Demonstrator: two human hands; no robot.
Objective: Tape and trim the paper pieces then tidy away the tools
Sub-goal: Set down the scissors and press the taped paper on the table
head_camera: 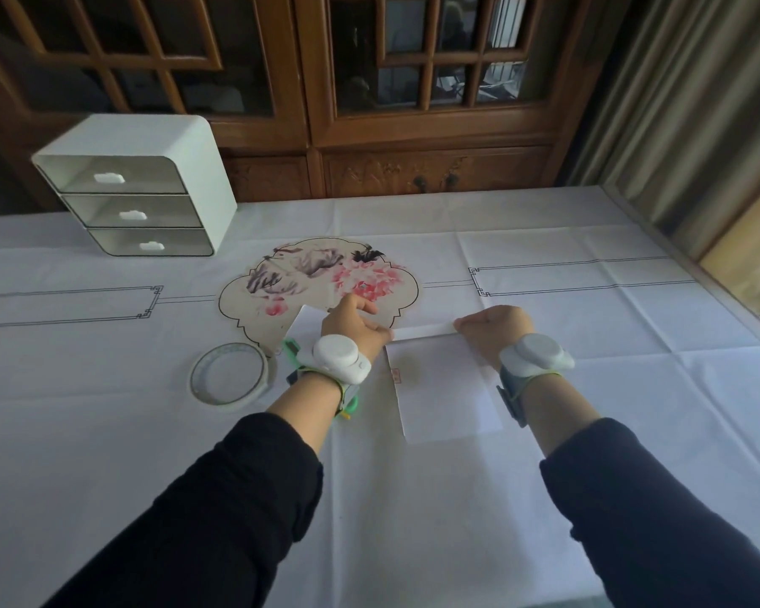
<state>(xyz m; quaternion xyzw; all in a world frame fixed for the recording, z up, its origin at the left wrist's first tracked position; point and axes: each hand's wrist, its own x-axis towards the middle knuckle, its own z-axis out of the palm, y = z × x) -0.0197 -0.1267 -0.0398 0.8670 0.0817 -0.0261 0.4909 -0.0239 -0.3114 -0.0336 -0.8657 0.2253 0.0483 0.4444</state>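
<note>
Head view: left hand (355, 323) and right hand (492, 325) each pinch an end of a tape strip (422, 332) stretched over the top edge of a white paper sheet (439, 388). Tape roll (228, 373) lies left, beside green scissors (291, 347), partly hidden. Drawer unit (137, 186) far left.

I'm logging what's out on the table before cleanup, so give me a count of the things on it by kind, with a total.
Tape roll: 1
Drawer unit with three drawers: 1
White paper pieces: 2, one partly hidden under the left hand
Green tool, mostly hidden under the left wrist: 1
Painted fan-shaped sheet: 1
Total: 6
</note>
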